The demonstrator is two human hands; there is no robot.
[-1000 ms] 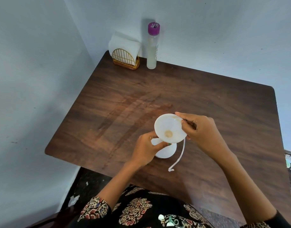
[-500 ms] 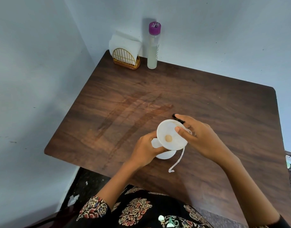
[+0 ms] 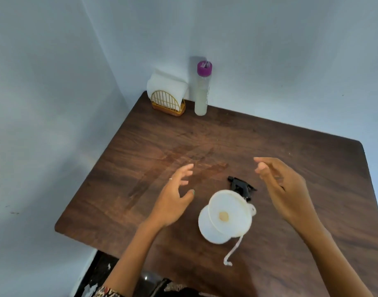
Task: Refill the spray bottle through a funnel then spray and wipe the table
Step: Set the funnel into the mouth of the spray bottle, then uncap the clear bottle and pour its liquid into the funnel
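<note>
A white funnel (image 3: 228, 213) sits in the neck of a white spray bottle (image 3: 207, 229) standing on the dark wooden table (image 3: 290, 157). The black trigger spray head (image 3: 240, 186) lies on the table just behind the funnel, its white tube (image 3: 234, 252) trailing toward me. My left hand (image 3: 173, 197) hovers open to the left of the funnel, touching nothing. My right hand (image 3: 284, 189) hovers open to its right, fingers apart. A tall clear bottle with a purple cap (image 3: 202, 91) stands at the far left corner.
A gold wire holder with white napkins (image 3: 166, 97) stands beside the purple-capped bottle against the wall. Blue walls close in on the left and back. The table's near edge and left edge drop to a dark floor.
Both hands have let go of the funnel and bottle and moved apart and away from me. The funnel now stands unheld in the bottle, and the trigger head is uncovered.
</note>
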